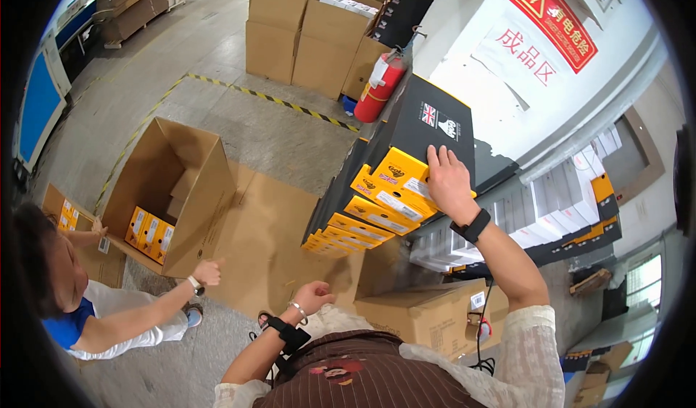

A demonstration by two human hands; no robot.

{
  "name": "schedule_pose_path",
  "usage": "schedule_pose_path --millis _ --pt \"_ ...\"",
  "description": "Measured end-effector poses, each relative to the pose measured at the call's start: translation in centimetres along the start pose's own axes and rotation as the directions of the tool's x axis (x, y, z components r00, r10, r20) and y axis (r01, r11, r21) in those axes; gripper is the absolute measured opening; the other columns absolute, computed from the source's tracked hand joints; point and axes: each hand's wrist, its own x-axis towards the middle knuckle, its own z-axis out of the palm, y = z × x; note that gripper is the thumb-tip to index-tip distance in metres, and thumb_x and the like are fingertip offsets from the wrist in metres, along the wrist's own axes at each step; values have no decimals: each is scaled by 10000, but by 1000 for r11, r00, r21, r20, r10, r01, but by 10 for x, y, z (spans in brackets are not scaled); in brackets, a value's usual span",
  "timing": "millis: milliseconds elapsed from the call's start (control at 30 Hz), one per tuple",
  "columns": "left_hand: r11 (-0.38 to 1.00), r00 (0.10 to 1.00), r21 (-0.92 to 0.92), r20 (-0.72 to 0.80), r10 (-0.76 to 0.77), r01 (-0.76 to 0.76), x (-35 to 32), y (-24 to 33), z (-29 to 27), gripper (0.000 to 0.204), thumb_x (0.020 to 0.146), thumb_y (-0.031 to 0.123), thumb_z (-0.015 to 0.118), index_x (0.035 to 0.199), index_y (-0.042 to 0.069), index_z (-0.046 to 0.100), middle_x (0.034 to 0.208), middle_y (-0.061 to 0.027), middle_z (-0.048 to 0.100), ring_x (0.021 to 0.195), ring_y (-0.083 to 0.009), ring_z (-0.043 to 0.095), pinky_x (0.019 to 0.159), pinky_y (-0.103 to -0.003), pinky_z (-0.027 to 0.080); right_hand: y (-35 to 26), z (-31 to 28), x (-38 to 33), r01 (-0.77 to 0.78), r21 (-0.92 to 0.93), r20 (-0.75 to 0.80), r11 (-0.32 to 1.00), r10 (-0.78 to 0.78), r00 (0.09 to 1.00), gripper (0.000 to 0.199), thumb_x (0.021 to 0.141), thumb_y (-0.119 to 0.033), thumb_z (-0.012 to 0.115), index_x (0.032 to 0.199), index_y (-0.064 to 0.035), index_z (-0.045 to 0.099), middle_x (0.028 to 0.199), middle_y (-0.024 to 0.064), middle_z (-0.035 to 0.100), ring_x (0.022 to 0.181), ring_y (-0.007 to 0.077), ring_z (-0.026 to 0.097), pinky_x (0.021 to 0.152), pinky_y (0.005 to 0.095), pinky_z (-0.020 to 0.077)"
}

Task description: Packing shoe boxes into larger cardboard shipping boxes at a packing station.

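While grey concrete floor (145,81) fills most of the view, marked by a yellow-and-black hazard stripe (275,100), the biggest object on it is a large open corrugated carton (196,190) tipped on its side, seemingly so its mouth can be loaded from floor level; a few yellow-ended boxes (148,230) already stand in a row inside it. Flattened brown cardboard sheet (268,241) lies beside it, probably to keep stock off the floor. Next in size comes the tall stack of black shoe boxes (391,183), smooth matt card with bright yellow end panels carrying white labels, stacked flat with those ends facing outward, which would keep the labels readable. Behind it, more brown cartons (304,38) stand near a red fire extinguisher (380,85), and a shut brown carton (428,317) sits below the stack. A co-worker's arm (138,314) reaches toward the tipped carton, fist loosely closed beside its edge. The right hand (448,179) lies flat with fingers spread on the top shoe box (402,172), pressing on its yellow end and black lid rather than clamping it, apparently steadying or sliding it; a black wrist strap (471,228) circles that wrist. The left hand (313,295) hangs low near the body, fingers curled loosely inward and holding nothing visible, with a beaded bracelet (296,308) above its own black strap
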Motion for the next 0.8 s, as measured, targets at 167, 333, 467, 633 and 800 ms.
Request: schedule_pose_path --millis 167,333,467,633,800 --pt "1000 1000 -19 4 -8 8 1 -1 4 451 737 250 733 1086 -5 604 920 -123 673 845 -195 645 756 -311 515 -1 2 3 -24 -23 22 999 25 999 484 739 -93 578 1202 6 476 1120 235 551 984 339 574 794 371 494" --pt "1000 1000 -8 -11 4 -4 -1 8 1 439 739 247 725 1079 -5 608 902 -117 677 807 -194 653 726 -309 523 -2 3 3 -36 -31 45 999 37 998 479 748 -110 570 1203 3 473 1120 221 547 994 333 562 802 369 483" --pt "999 999 40 -32 32 -30 2 -8 9 439 725 262 730 1062 3 618 882 -111 679 788 -190 653 716 -303 521 -3 7 2 -13 -43 -18 999 13 1000 480 735 -91 572 1195 6 477 1096 215 551 968 324 565 784 372 484" --pt "999 1000 31 3 -13 13 8 -10 14 432 727 278 727 1050 12 625 873 -107 677 794 -198 650 731 -307 513 0 10 2 -26 -42 -13 999 26 1000 484 730 -90 591 1193 2 483 1098 210 554 962 323 573 768 373 485" --pt "990 973 -7 -187 138 -142 45 30 -16 364 771 149 720 1050 -36 577 883 -70 647 795 -130 611 724 -261 509 6 1 1 -42 55 27 998 41 999 505 723 -123 601 1201 -6 487 1117 211 551 1006 333 558 798 378 479"
